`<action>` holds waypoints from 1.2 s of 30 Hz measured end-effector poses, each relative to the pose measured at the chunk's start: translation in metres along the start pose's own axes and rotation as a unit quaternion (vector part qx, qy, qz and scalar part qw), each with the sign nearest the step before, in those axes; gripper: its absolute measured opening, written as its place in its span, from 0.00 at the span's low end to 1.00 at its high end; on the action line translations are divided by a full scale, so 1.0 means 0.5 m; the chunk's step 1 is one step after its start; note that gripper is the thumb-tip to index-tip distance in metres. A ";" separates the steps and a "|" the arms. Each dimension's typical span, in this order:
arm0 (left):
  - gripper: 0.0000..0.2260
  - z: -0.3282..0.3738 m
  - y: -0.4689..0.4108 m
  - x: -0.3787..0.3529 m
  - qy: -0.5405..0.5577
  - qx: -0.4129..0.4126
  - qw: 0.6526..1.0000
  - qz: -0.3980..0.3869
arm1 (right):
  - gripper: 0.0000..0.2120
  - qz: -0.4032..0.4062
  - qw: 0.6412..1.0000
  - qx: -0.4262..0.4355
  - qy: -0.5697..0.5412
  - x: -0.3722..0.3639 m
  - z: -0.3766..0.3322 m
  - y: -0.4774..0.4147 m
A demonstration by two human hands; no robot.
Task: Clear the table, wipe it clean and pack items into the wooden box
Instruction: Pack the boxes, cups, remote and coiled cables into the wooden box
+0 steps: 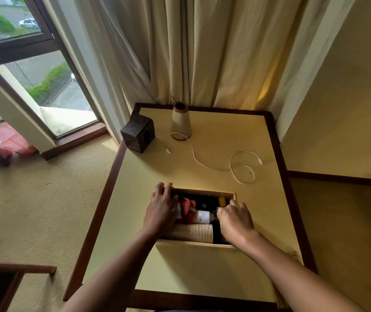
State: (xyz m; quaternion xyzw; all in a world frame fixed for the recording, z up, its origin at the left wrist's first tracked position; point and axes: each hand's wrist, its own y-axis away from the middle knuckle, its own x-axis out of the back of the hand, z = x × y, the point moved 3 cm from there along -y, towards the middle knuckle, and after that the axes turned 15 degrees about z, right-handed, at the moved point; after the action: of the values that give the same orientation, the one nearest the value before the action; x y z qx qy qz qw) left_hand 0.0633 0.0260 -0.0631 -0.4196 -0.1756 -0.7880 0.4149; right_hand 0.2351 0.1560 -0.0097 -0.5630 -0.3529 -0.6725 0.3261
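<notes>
A: Item one, box (199,243)?
B: Wooden, open-topped, on the near half of the surface (213,152), long axis running left to right. Contents: ribbed paper cup (193,233) on its side along the near wall, white bottle (202,217), red packet (188,208), yellow cap (222,201); the rest is too dark to tell.

A: Hands?
B: Left hand (160,209) lies over the box's left end, fingers (163,188) loosely spread and hooked on the far-left corner, holding nothing else that shows. Right hand (235,219) dips into the right end, fingers curled down among the contents; whether they grip anything, I cannot tell.

A: Still unpacked?
B: White cable (229,168), looped, lying beyond the box toward the far right. My judgement: the right hand is nearer, and the reach goes forward over the box's far wall.

A: Other entries?
B: Cone vase (181,122) and dark cube holder (137,132) at the far-left corner. Surface pale, dark-framed. Room: cream curtains (202,52) behind, window (22,64) at left, woven carpet (45,199).
</notes>
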 end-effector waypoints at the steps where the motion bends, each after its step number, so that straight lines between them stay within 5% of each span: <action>1: 0.23 0.000 0.000 0.000 -0.002 -0.002 1.000 0.000 | 0.13 -0.002 1.000 0.006 0.010 -0.007 0.002 0.001; 6: 0.22 0.001 0.002 0.000 -0.006 -0.008 1.000 0.000 | 0.06 -0.005 0.994 -0.021 -0.108 -0.008 0.020 -0.012; 9: 0.23 -0.001 0.003 -0.002 -0.016 -0.011 1.000 -0.003 | 0.10 0.064 0.934 -0.140 -0.321 0.004 0.067 -0.059; 13: 0.27 0.000 0.003 -0.005 -0.036 -0.020 0.999 -0.014 | 0.10 0.168 0.875 -0.268 -0.368 0.000 0.159 -0.156; 20: 0.28 -0.004 0.000 -0.009 -0.054 -0.029 0.998 -0.015 | 0.12 0.035 0.927 -0.304 -0.218 -0.156 0.216 -0.262; 27: 0.26 -0.004 -0.001 -0.010 -0.046 -0.014 0.999 -0.020 | 0.12 0.039 0.953 -0.262 -0.149 -0.182 0.214 -0.253; 30: 0.24 0.000 -0.002 -0.007 -0.040 -0.006 0.999 -0.014 | 0.07 0.099 0.926 -0.290 -0.221 -0.136 0.215 -0.240; 36: 0.25 -0.001 -0.004 -0.004 -0.010 0.012 1.000 -0.026 | 0.08 0.237 0.812 -0.314 -0.431 0.031 0.225 -0.179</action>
State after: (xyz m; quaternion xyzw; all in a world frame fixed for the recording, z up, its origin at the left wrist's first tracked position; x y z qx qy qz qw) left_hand 0.0621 0.0280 -0.0649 -0.4176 -0.2004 -0.7922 0.3973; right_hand 0.2169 0.2982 0.0093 -0.9331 -0.0827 -0.3368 0.0953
